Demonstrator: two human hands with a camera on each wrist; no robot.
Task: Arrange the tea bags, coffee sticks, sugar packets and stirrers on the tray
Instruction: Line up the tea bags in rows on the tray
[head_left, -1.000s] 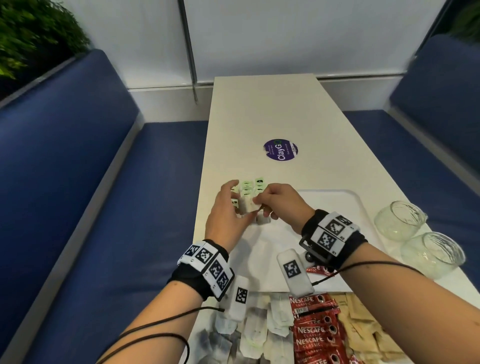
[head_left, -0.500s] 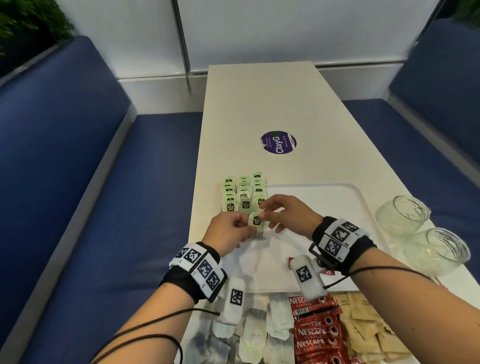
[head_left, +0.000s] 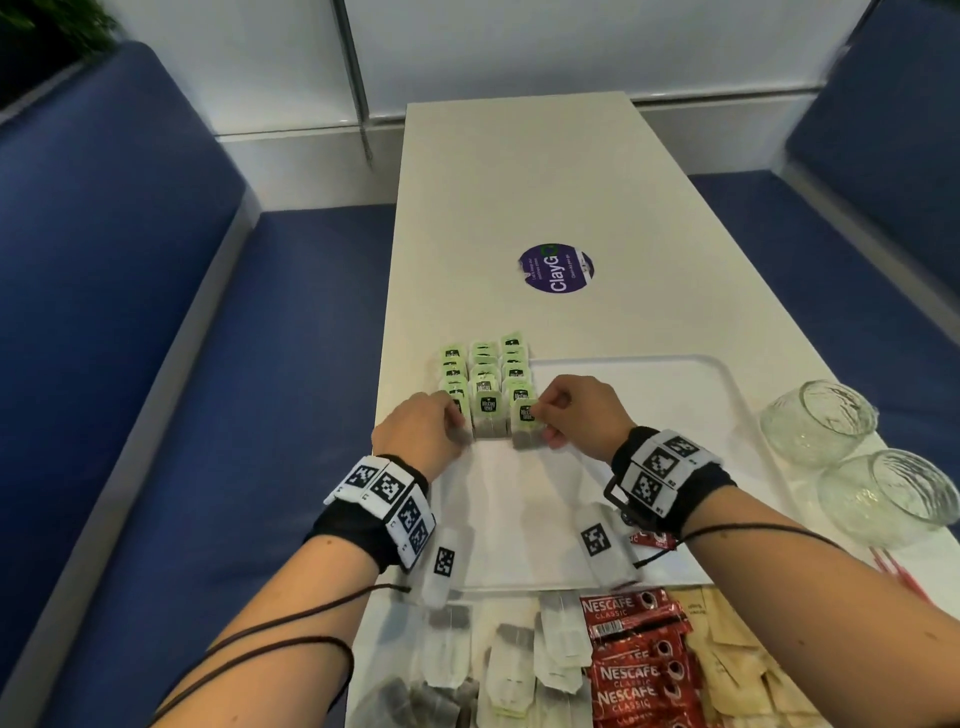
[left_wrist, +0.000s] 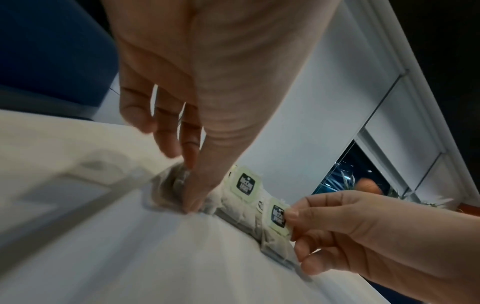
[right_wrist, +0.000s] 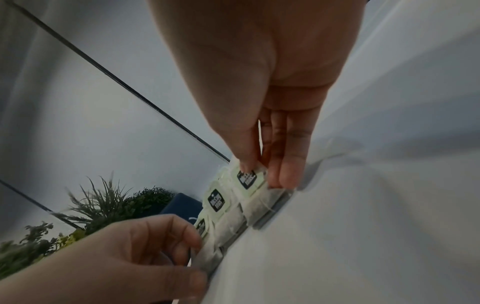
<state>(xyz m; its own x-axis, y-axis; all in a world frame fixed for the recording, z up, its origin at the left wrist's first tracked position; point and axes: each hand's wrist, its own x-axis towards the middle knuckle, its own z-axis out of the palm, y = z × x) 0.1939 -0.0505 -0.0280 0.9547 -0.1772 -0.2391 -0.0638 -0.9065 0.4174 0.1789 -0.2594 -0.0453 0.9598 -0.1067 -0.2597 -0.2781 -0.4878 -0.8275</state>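
Observation:
Green-tagged tea bags (head_left: 485, 382) stand in three rows at the far left corner of the white tray (head_left: 675, 374). My right hand (head_left: 540, 415) pinches the tag of the front right tea bag (head_left: 523, 423), which rests on the tray. The same pinch shows in the right wrist view on that tag (right_wrist: 246, 179). My left hand (head_left: 457, 423) holds the front left tea bag (left_wrist: 179, 185) between thumb and fingers, and covers most of it in the head view. Between the two hands stands the front middle bag (head_left: 488, 415), untouched.
Near the front edge lie loose tea bags (head_left: 519, 665), red Nescafe sticks (head_left: 639, 660) and brown sugar packets (head_left: 737, 665). Red stirrers (head_left: 893, 571) and two glass cups (head_left: 821, 421) sit right of the tray. Blue benches flank the white table (head_left: 519, 182).
Both hands came down and toward me from above the rows. The tea bag they carried now stands on the tray at the front of the right row.

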